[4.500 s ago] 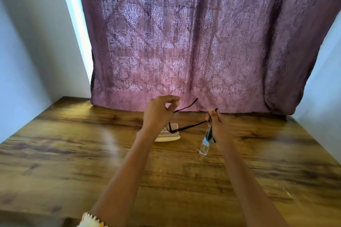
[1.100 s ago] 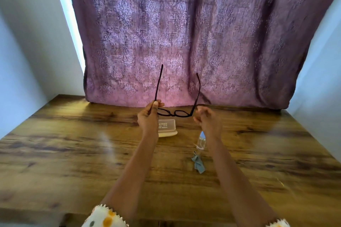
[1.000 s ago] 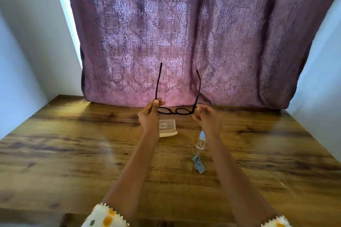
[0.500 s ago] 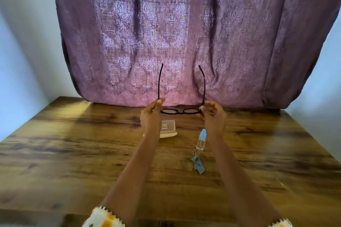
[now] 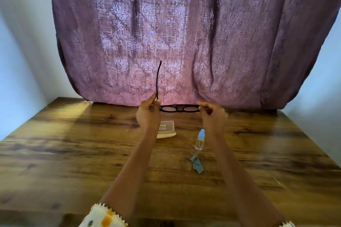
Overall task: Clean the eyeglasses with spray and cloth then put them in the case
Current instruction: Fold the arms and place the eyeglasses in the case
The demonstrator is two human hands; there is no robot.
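I hold black-framed eyeglasses above the table, lenses facing me. My left hand pinches the left hinge, and the left temple arm sticks straight up. My right hand grips the right end of the frame; no right temple arm shows upright there. A pale open glasses case lies on the table just below the glasses. A small clear spray bottle with a blue cap stands under my right wrist. A crumpled blue-grey cloth lies in front of the bottle.
The wooden table runs to white walls on both sides. A purple patterned curtain hangs behind its far edge, close behind the glasses.
The right temple arm, upright half a second ago, is no longer sticking up. Earlier the cloth left my right hand and now lies on the table.
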